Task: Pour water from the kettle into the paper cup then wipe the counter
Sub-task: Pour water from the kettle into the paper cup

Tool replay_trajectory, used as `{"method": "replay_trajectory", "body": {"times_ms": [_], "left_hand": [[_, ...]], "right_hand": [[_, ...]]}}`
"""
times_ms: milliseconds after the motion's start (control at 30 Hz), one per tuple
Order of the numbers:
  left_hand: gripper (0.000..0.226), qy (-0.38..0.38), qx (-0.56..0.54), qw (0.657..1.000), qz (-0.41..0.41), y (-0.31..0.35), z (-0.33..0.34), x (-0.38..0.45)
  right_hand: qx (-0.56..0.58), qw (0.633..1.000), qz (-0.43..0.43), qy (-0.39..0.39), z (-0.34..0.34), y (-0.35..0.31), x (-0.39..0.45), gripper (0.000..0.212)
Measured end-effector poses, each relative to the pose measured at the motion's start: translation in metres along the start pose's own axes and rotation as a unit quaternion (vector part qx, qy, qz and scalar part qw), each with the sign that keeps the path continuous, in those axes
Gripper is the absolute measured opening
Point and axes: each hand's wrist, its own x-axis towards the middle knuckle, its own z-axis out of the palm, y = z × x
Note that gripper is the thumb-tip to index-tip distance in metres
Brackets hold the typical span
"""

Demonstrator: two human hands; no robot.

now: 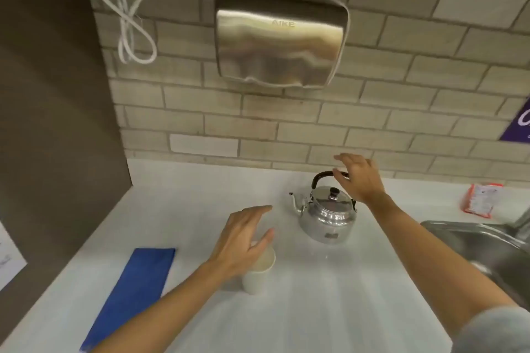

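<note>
Blue cloth [134, 292] flat at table [315, 309] front-left, near end cut off; left hand [243, 241] spread loose over the paper cup [258, 272], hiding part of its rim; right hand [360, 178] open at the kettle [328, 216] handle, contact unclear; sink [484, 243] cropped right.

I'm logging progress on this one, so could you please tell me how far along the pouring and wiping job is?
Nothing looks finished. The kettle stands upright on the counter, lid on. In hand: the right hand is open at the kettle's handle, and the left hand is open over the paper cup. Pouring remains, then wiping; the blue cloth lies folded and untouched.
</note>
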Motion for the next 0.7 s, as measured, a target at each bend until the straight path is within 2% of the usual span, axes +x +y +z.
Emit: {"method": "replay_trajectory", "body": {"times_ms": [133,300,367,533,633,700], "left_hand": [[0.068,-0.033,-0.045,0.997,-0.06,-0.011,0.02,-0.022],[0.088,-0.006,-0.127,0.985,-0.114,-0.019,0.038,-0.042],[0.094,0.005,-0.155,0.978,-0.137,-0.021,0.041,-0.045],[0.099,0.009,-0.188,0.968,-0.166,-0.027,0.048,-0.05],[0.102,0.014,-0.222,0.957,-0.188,-0.031,0.051,-0.053],[0.106,0.011,-0.236,0.95,-0.205,-0.033,0.053,-0.056]], "right_hand": [[0.009,0.999,0.02,-0.049,0.005,0.006,-0.004,0.049],[0.041,0.995,0.041,-0.086,0.018,0.008,-0.004,0.051],[0.062,0.993,0.051,-0.088,0.024,0.008,-0.003,0.044],[0.143,0.984,0.067,-0.088,0.031,0.012,0.008,0.011],[0.163,0.98,0.055,-0.098,0.03,0.015,0.007,0.004],[0.18,0.977,0.047,-0.103,0.027,0.016,0.002,0.007]]}}
